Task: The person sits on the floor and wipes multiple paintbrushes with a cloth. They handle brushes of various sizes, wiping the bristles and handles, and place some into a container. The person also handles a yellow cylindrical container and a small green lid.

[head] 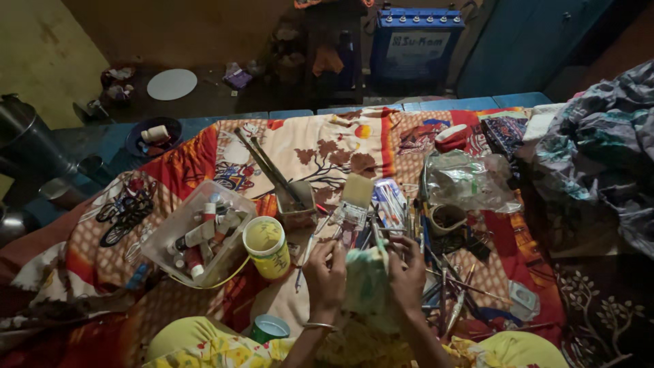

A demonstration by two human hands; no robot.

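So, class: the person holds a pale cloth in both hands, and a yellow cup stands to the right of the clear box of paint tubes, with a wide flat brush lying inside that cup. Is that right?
Not quite. The head view shows the wide flat brush lying among the brushes beyond the hands, not in the yellow cup. The rest holds: the left hand and right hand hold the pale cloth, and the cup stands right of the clear box.

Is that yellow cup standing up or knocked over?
Upright: the yellow cup stands on the patterned cloth, its round open mouth facing up, beside the clear box of tubes.
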